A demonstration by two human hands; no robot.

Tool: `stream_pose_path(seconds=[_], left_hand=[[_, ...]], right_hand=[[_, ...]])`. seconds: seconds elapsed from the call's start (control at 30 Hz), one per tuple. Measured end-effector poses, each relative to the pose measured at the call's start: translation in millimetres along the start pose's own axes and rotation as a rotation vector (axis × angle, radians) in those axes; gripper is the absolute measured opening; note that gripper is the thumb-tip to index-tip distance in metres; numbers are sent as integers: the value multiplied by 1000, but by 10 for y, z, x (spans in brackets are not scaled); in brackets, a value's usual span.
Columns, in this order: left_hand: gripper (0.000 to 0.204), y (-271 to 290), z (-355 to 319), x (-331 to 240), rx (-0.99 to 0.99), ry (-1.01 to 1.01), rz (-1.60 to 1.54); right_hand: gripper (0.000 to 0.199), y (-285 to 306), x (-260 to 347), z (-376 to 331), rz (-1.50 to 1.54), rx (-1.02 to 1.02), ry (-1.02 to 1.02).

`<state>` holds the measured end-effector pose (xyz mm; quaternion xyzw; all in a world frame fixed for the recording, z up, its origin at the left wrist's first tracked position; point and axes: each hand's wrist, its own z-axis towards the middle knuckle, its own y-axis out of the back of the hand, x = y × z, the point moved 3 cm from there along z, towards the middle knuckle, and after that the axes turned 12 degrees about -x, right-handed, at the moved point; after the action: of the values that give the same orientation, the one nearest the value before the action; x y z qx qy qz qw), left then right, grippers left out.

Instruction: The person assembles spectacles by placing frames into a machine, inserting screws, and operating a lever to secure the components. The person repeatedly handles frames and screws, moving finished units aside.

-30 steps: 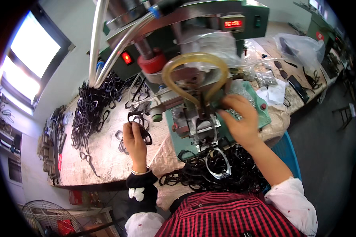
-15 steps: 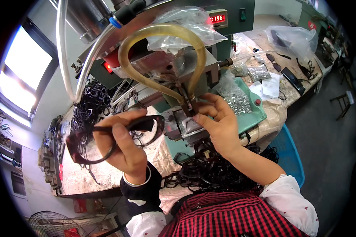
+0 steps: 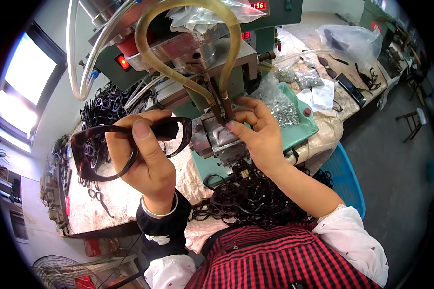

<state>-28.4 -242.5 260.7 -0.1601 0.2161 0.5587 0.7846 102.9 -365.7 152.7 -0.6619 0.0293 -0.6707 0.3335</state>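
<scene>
My left hand (image 3: 152, 161) is closed round a dark tortoiseshell eyeglass frame (image 3: 94, 131), held up left of the machine. Its two rims show on either side of my fingers, which hide the bridge. At the machine's pair of narrow brown metal prongs (image 3: 218, 110), my right hand (image 3: 260, 142) has thumb and forefinger pinched together. Whatever sits between those fingertips is too small or hidden to tell. Just below the prongs is a metal fixture block (image 3: 223, 136). A yellowish hose (image 3: 142, 36) loops above and runs down to the prongs.
A green tray (image 3: 304, 131) with small shiny metal parts (image 3: 285, 114) stands right of the machine. Dark eyeglass frames (image 3: 255, 197) are heaped before me, and more (image 3: 103, 108) lie at left. A blue basket (image 3: 352, 180) stands at right; sunglasses (image 3: 326, 67) lie farther back.
The whole view has shifted a little. The eyeglass frame in my left hand has tilted, its rims now facing me more fully. My right fingertips remain at the prongs.
</scene>
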Motion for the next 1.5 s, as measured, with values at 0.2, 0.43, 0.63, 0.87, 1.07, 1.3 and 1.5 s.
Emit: stream_pose_path(seconds=[0.2,0.43,0.63,0.87,1.07,1.3,1.5], left_hand=[[31,110,-232,-336,-88,56,-161],[18,-29,-25,43,-108,124,-113],[20,-40,-20,42,-85,104,-96],[25,133,-270,-106,-3,138,-120],[20,22,-77,60,-88,91,-25],[22,-35,-6,-23,-64,149,-95],[19,-116,-794,-302,745,1238,-566]], right_hand=[[50,-9,48,-25,-47,1,14],[50,-40,42,-78,35,8,-27],[47,-84,200,-126,21,-40,-155],[48,20,80,-52,-149,-58,66],[53,-36,105,-49,-64,-53,34],[58,-93,347,-266,-20,-38,-118],[35,466,399,-67,-703,98,374]])
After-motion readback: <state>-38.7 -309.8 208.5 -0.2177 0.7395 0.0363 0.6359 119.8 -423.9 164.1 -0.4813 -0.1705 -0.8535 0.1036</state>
